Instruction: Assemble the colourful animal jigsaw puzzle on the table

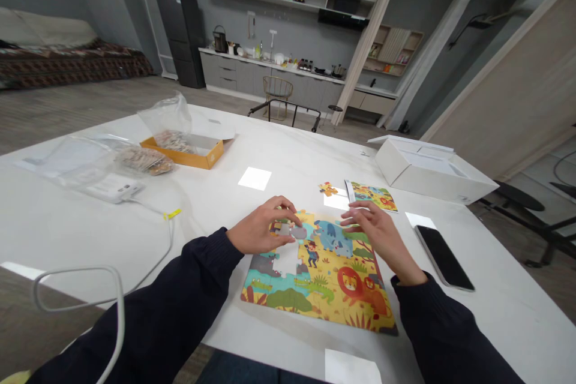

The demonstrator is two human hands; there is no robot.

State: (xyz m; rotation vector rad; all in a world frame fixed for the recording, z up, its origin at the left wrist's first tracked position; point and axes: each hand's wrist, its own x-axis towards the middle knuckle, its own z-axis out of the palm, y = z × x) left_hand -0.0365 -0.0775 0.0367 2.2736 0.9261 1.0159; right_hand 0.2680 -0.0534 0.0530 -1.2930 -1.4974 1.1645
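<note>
Jigsaw puzzle (360, 267) mostly assembled, a gap (286, 260) unfilled just below your left hand (261, 229), whose grip I cannot tell; loose pieces (328, 189) lie beyond your right hand (375, 231), spread apart.

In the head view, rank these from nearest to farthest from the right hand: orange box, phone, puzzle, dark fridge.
From the right hand:
1. Puzzle: right at the hand, extending to its left.
2. Phone: on the table, to the hand's right.
3. Orange box: across the table, far left.
4. Dark fridge: beyond the table, back left.
</note>
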